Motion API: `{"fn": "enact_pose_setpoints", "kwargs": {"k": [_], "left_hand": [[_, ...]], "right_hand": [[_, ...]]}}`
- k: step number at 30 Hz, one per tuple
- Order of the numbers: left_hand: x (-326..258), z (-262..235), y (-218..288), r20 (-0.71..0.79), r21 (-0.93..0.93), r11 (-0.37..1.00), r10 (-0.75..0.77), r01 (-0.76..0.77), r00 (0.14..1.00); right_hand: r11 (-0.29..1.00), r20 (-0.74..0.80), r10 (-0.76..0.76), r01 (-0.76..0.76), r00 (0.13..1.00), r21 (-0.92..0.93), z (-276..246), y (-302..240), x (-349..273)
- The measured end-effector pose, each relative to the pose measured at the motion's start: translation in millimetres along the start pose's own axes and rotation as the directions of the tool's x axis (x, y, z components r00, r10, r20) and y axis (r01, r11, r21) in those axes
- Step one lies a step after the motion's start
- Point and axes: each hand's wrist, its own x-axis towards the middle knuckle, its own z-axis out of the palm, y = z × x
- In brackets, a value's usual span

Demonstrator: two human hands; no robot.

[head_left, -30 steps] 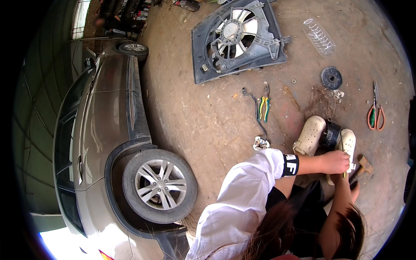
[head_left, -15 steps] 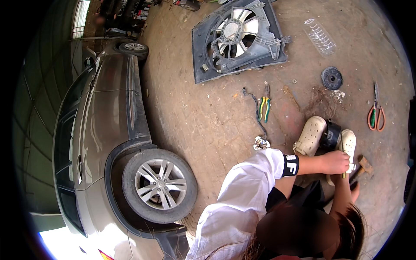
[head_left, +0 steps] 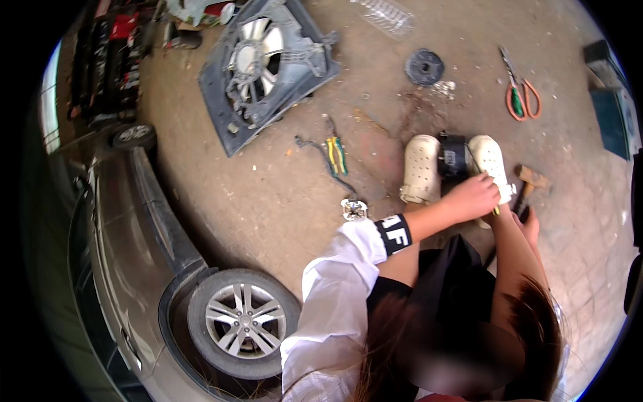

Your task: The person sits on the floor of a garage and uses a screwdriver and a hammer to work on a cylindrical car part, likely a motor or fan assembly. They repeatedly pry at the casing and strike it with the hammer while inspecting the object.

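A black cylindrical motor (head_left: 454,157) stands on the dirt floor, clamped between my two white clogs (head_left: 422,169). My left hand (head_left: 472,197), in a white sleeve with a black cuff, is closed just in front of the motor on a thin yellow-handled tool (head_left: 496,210). My right hand (head_left: 529,226) is lower right of it, curled round the dark handle of a hammer (head_left: 532,177), whose head lies on the ground beside the right clog. My hair and knees hide the lower arms.
A grey car with an alloy wheel (head_left: 244,321) fills the left. On the floor lie a radiator fan assembly (head_left: 268,67), yellow-green pliers (head_left: 335,154), red-handled snips (head_left: 522,100), a black disc (head_left: 424,65), a small shiny part (head_left: 353,209) and a clear bottle (head_left: 388,13).
The view has swung, so the fan, clogs and car sit further left and higher in the picture. Both hands stay at the motor between the clogs.
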Motion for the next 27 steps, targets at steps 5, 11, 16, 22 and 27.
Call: {"fn": "enact_pose_setpoints", "kwargs": {"k": [5,11,16,22,27], "left_hand": [[3,-16,5,0.068,0.046,0.999,-0.019,0.016,0.997],[9,-20,5,0.018,0.013,1.0,-0.008,0.008,1.0],[6,-22,8,-0.013,0.02,1.0,-0.009,0.009,1.0],[10,-26,1,0.036,0.015,0.998,-0.061,0.06,0.997],[10,-30,-3,-0.066,0.035,0.996,-0.082,0.085,0.994]], "right_hand": [[0.987,0.086,0.129,-0.119,0.988,-0.111,0,-24,-1],[0.986,0.069,0.142,-0.135,0.987,-0.098,2,-12,-7],[0.979,0.085,0.157,-0.144,0.984,-0.141,0,-25,-7],[0.973,0.093,0.172,-0.154,0.981,-0.171,-2,-24,-5],[0.973,0.103,0.176,-0.156,0.979,-0.171,-4,-25,-3]]}}
